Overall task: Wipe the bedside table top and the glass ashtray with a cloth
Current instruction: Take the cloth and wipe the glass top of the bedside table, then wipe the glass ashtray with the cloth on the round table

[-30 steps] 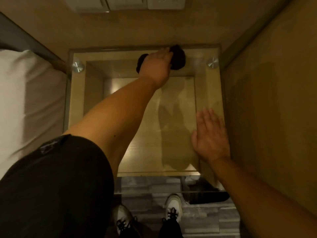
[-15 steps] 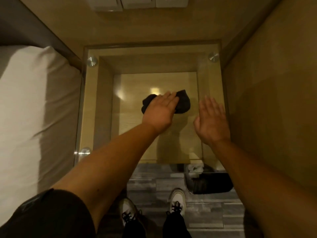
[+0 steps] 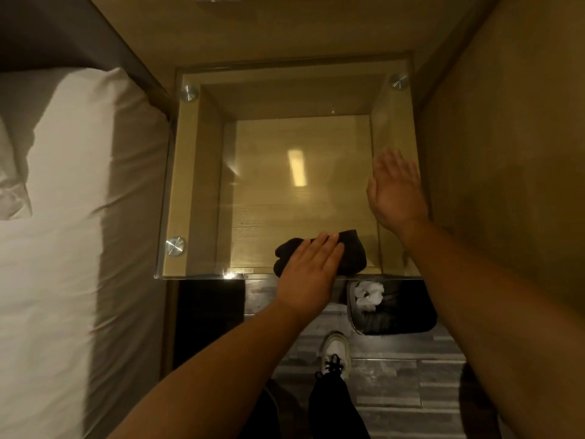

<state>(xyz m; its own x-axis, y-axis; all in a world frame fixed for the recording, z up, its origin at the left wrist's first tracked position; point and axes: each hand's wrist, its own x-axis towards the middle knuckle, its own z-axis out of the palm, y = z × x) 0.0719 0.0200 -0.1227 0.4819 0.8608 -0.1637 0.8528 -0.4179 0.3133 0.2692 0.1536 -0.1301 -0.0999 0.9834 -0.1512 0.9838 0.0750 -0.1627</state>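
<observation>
One dark cloth [image 3: 348, 258] lying crosswise, left hand [image 3: 308, 274] flat

A glass-topped counter [image 3: 202, 172] fills the middle of the frame, with round metal studs at its corners. The left hand [image 3: 308, 270] lies flat, fingers extended, pressing a dark cloth [image 3: 351, 256] onto the glass at the counter's lower edge. The right hand [image 3: 397, 193] rests flat and spread at the right side of the glass. A white bed [image 3: 72, 217] lies along the left. Lower right, a dark bin [image 3: 399, 315] with white paper stands on the floor beside a white shoe [image 3: 335, 350].
</observation>
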